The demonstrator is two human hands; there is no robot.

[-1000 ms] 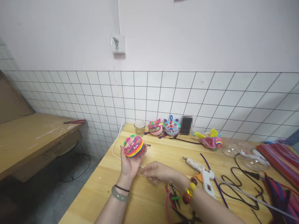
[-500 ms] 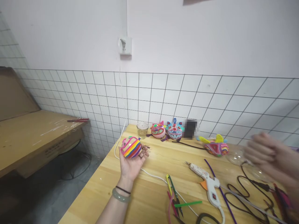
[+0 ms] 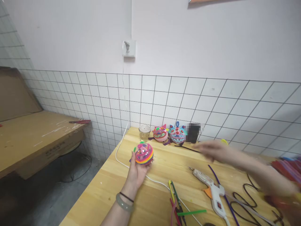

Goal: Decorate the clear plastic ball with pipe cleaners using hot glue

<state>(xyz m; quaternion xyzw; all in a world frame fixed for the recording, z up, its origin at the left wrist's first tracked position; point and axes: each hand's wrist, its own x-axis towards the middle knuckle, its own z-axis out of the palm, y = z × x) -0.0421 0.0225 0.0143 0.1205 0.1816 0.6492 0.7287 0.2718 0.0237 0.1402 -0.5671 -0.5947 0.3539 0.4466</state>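
Observation:
My left hand [image 3: 137, 171] cradles a rainbow-striped ball [image 3: 144, 153] wound with coloured pipe cleaners, held just above the wooden table [image 3: 110, 185]. My right hand [image 3: 210, 151] is stretched out over the table's middle, blurred by motion, fingers pointing left toward the decorated balls at the wall; whether it holds anything cannot be told. A white glue gun [image 3: 213, 190] lies below the right forearm. Scissors [image 3: 175, 196] and a green pipe cleaner piece [image 3: 191, 212] lie near the front edge.
Two finished decorated balls [image 3: 161, 134] [image 3: 176, 135], a small glass jar [image 3: 144, 132] and a dark object stand along the tiled wall. A white cable [image 3: 122, 138] drops from the wall socket [image 3: 129, 48] across the table. Cardboard boxes [image 3: 35, 138] sit at left; pipe cleaner bundles [image 3: 288, 168] at right.
My right hand has swept from the far right back leftward across the table. My left hand turned the rainbow ball and shifted it slightly right. The camera view shifted a little.

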